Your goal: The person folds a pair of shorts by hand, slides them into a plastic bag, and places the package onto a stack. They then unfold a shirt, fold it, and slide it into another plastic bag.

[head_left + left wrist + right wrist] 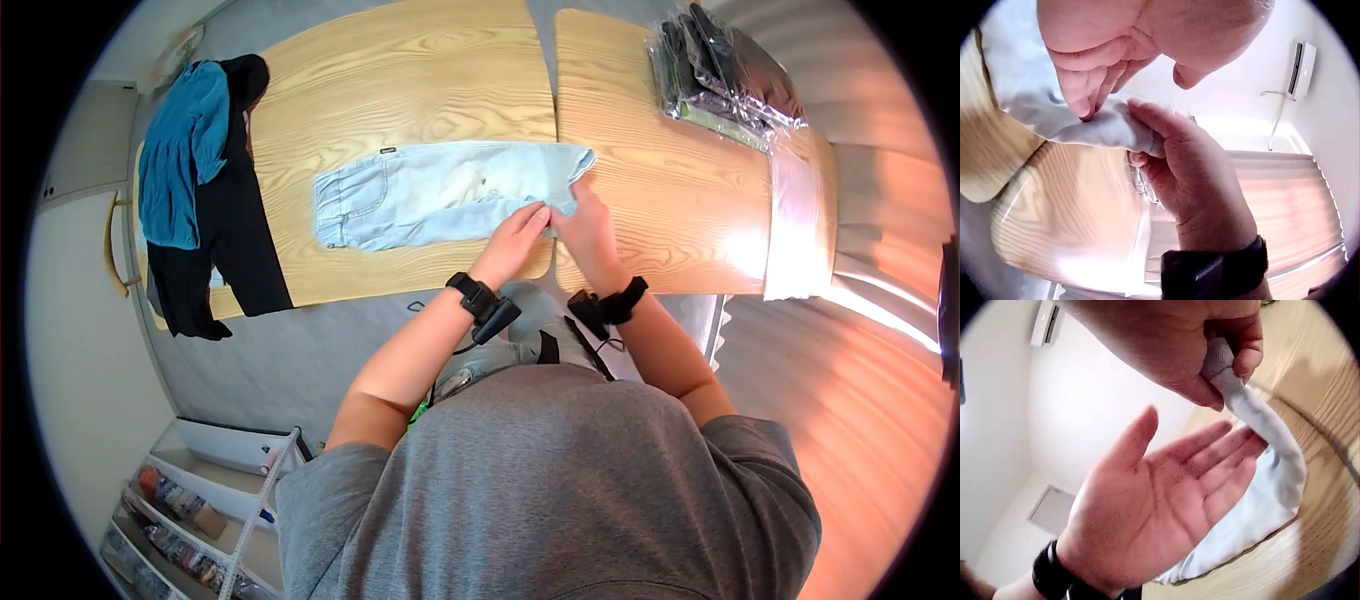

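A pair of light blue jeans lies folded lengthwise on the wooden table, waistband to the left and leg ends to the right. My right hand pinches the hem at the right end between thumb and fingers, lifting that edge in the right wrist view. Beside it, my left hand touches the near edge of the leg. The left palm faces up in the right wrist view, with fingers nearly straight and their tips against the jeans. Part of the hem is hidden inside the right hand.
At the table's left end lie a teal top and black garments. Clothes in clear plastic bags are stacked at the back right, near a white sheet. A seam divides the two tabletops. Shelves stand at the lower left.
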`<state>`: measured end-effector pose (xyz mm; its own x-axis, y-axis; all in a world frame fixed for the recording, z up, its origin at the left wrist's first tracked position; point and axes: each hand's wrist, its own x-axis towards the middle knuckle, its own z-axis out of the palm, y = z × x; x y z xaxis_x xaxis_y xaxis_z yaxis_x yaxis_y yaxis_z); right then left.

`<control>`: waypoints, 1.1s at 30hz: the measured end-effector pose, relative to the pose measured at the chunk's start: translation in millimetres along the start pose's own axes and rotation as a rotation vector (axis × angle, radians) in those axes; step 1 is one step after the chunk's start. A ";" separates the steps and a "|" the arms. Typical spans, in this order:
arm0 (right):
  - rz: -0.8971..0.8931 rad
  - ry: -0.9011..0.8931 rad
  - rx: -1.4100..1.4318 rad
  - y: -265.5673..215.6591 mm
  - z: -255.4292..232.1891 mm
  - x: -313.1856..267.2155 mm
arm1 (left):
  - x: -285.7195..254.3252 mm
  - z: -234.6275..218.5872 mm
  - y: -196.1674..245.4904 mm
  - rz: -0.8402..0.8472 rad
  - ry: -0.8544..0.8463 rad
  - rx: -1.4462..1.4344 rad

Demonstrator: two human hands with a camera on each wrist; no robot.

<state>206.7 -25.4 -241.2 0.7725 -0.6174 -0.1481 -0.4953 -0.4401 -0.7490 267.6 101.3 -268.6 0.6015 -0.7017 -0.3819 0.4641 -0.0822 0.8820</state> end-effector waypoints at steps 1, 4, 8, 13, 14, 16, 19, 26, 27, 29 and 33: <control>-0.059 -0.030 0.015 -8.5 7.4 -5.0 | 1.3 -2.0 8.2 0.007 0.012 -0.004; -0.155 -0.135 0.046 -27.5 31.1 -16.2 | 3.0 -13.8 24.4 -0.142 0.048 0.249; -0.264 -0.295 0.329 -38.9 40.7 -23.7 | -7.2 -57.7 44.7 -0.130 0.167 0.178; -0.515 -0.044 0.056 -25.7 66.6 -23.4 | -40.0 -148.1 87.6 -0.128 0.044 0.219; -0.580 -0.114 -0.067 -26.1 75.1 -18.8 | -43.7 -170.9 85.6 -0.124 0.054 0.220; -0.654 -0.186 -0.187 -24.5 92.8 -12.2 | -45.1 -216.8 65.5 -0.076 0.186 0.041; -0.746 -0.266 -0.480 -14.7 119.4 -12.0 | -42.7 -268.4 26.9 -0.067 0.319 0.058; -0.632 -0.281 -0.557 -29.4 133.2 -17.9 | -34.8 -281.0 8.8 0.012 0.337 0.130; -0.627 -0.236 -0.532 -34.4 134.3 -20.0 | -35.9 -276.7 17.4 0.019 0.322 0.097; -0.609 -0.189 -0.444 -30.9 145.1 -21.8 | -35.5 -269.1 29.5 0.019 0.321 0.007; -0.375 -0.082 -0.051 -14.6 163.1 -24.1 | -38.1 -227.6 90.7 -0.029 0.235 -0.278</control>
<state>260.1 102.3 -332.1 0.9321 -0.3539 0.0772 -0.1899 -0.6589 -0.7279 434.8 281.7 -237.0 0.7035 -0.5175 -0.4871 0.6226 0.1182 0.7736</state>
